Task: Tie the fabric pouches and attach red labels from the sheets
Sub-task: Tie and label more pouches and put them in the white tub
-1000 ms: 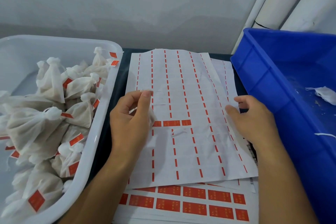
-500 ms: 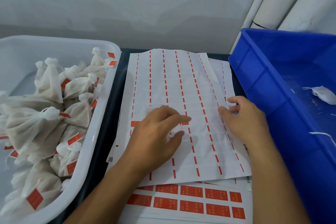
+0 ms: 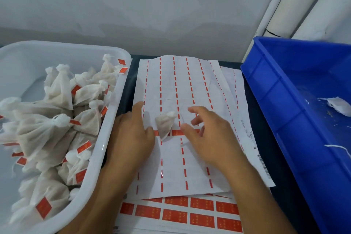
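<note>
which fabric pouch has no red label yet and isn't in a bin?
The small white fabric pouch lying on the peeled label sheet between the left hand and right hand. Pouches in the white tub carry red labels.

Desk: dark surface.
Left: white tub.
Centre: label sheets, stacked.
Right: blue crate.

— What lies between the hands?

— A small tied fabric pouch, resting on the nearly used-up label sheet, across a row of red labels.

— Who touches it?

— The left hand lies flat just beside it, fingers straight on the sheet. The right hand has loosely spread fingers beside the pouch; contact is unclear.

— And outward of the hands?

— A white tub of labelled pouches past the left hand, a blue bin past the right.
</note>
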A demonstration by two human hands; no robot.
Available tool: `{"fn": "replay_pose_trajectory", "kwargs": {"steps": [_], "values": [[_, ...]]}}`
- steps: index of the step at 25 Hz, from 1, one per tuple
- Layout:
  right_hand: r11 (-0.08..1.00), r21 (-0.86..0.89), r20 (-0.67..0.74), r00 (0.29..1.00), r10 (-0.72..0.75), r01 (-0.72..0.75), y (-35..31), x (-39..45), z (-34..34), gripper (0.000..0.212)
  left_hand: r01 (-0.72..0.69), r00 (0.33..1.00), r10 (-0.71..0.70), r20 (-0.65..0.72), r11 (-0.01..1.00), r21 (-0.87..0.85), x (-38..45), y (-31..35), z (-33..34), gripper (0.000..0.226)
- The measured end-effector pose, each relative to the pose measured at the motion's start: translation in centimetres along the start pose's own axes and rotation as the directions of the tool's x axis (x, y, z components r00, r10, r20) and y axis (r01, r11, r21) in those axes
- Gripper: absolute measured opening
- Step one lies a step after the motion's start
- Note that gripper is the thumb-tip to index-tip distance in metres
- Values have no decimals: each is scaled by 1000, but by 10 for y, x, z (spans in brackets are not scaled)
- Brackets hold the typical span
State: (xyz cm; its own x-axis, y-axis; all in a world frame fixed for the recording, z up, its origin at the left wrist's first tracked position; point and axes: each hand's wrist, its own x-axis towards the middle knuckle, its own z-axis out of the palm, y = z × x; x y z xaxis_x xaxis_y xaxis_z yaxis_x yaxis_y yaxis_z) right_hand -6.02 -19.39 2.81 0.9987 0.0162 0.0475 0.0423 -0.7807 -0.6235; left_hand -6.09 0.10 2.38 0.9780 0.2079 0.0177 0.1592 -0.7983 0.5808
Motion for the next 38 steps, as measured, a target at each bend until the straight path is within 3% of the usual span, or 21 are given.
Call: {"fn": "replay_pose_trajectory", "kwargs": {"steps": [5,10,14,22,24,27,29,31,33,36,38], "values": [[997,30,27,997,-65,65,-9,5,30,46,-75,995,71,-70,996,-45,-4,1,-3,60],[988,144,-214,976,-27,59,-6,8,35,13,-59,998,59,3,998,-26,-2,-3,-2,60],[982,185,-366,929,45,26,9,11,16,19,1,1000,3,31,991,-135,1,-5,-2,68],[979,187,-370,917,148,-82,28,14,3,19,-77,992,59,-108,982,-171,-1,3,0,61],[976,196,-375,912,166,-97,31,15,1,24,-1,1000,3,7,923,-386,0,9,-4,64],[985,130,-375,914,158,-117,29,14,-1,37,232,971,-117,209,670,-705,0,14,-8,56],[992,84,-431,894,120,-93,19,9,-2,48,337,941,-174,290,551,-763,-2,15,-6,44],[998,45,-468,884,-11,36,4,0,2,45,386,919,-161,361,558,-734,-4,16,-5,35],[992,5,-349,930,-119,129,-8,-8,11,36,391,907,-115,405,589,-708,-4,15,-4,34],[994,12,-44,993,-110,111,-14,-14,22,37,373,899,-9,437,537,-757,-1,10,-4,55],[996,29,5,996,-88,88,-11,-12,19,34,371,890,31,455,530,-762,-2,11,-2,63]]}}
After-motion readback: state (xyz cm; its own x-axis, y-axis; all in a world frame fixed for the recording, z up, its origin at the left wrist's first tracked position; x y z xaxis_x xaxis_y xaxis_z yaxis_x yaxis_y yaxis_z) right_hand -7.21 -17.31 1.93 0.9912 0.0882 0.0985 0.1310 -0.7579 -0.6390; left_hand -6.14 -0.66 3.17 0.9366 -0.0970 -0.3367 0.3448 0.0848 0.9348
